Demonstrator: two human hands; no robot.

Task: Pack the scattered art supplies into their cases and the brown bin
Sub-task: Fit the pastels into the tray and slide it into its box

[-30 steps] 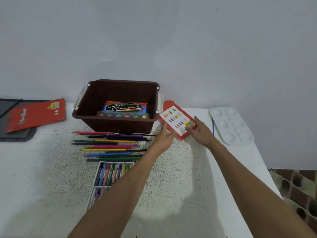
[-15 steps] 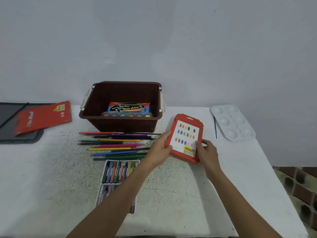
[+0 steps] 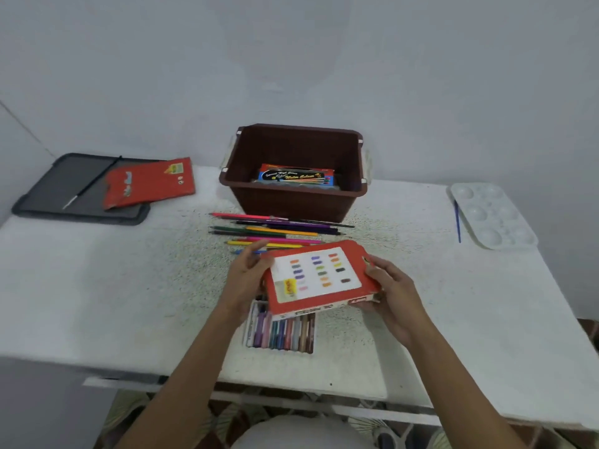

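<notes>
We hold the red box by its ends, left hand and right hand both gripping it, just above the pastel tray. Only a paint set lies in the brown bin; pencils, palette and brush lie loose on the desk.
</notes>
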